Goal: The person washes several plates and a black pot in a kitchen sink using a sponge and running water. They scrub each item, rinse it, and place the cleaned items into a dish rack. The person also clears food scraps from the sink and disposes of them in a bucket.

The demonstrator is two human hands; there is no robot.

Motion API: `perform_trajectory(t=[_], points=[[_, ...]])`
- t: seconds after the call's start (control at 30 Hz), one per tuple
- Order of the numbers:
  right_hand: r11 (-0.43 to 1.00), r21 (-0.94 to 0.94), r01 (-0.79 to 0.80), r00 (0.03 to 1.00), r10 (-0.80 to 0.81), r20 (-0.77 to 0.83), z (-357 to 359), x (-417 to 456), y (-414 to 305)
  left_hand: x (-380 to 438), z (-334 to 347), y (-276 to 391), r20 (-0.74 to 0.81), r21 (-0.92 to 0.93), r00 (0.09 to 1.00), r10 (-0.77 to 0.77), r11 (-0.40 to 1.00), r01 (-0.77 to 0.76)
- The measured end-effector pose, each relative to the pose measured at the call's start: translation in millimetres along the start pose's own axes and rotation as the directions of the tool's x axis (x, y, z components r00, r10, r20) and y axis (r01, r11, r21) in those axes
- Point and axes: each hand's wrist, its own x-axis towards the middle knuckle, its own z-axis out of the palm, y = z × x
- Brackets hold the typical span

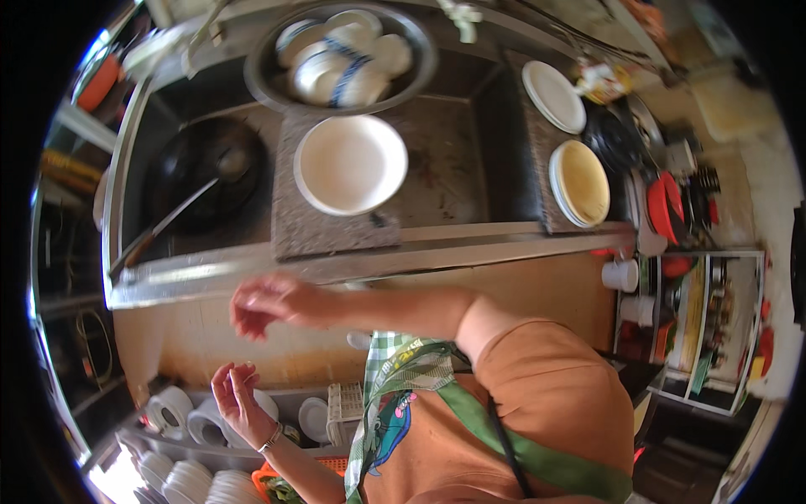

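Note:
My right hand (271, 307) is blurred, its fingers loosely curved and apart with nothing seen in them. It hangs over the floor, just below the metal front edge of the counter (327, 264). My left hand (239, 403), with a bracelet or watch at the wrist, has bent fingers and appears bare. It is near a shelf of white dishes. Before me a large white bowl (352, 164) stands on a speckled stone slab (334, 236). Behind it, a wide metal basin (258, 82) holds several white bowls (343, 63) with blue bands.
A dark wok (208, 170) with a long-handled ladle (182, 208) sits at the left. Several plates (554, 97) and stacked bowls (579, 183) stand at the counter's right end. Plate stacks (189, 482), an orange basket (267, 475) and a metal rack (705, 327) surround me.

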Motion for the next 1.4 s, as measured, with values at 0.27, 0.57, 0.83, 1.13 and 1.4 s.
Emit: perform_trajectory(t=[0.27, 0.57, 0.83, 1.13, 1.4], points=[[0.782, -0.356, -0.512, 0.616, 0.046, -0.786, -343.9, -241.9, -134.7, -16.1, 237.2, 0.7, 0.593, 0.173, 0.767, -0.246, 0.969, 0.177], [-0.431, -0.428, -0.795, 0.45, 0.054, -0.891, -551.2, -246.3, -50.1, 75.5, 451.0, -249.8, 0.369, 0.499, 0.594, -0.715, 0.691, 0.523], [0.003, -0.371, -0.929, 0.299, -0.588, -0.752, -567.7, -196.9, -98.4, 162.5, 479.4, -343.3, -0.043, 0.575, 0.777, -0.628, 0.62, 0.534], [-0.033, -0.704, -0.71, 0.528, -0.687, -0.5, -565.2, -178.1, -70.6, 235.0, 544.8, -331.1, 0.465, 0.663, 0.878, 0.113, 0.613, -0.43], [0.019, -0.708, -0.706, 0.611, -0.487, -0.623, -561.6, -178.4, -80.7, 169.8, 496.1, -388.0, 0.474, 0.61, 0.835, 0.279, 0.58, -0.54]])
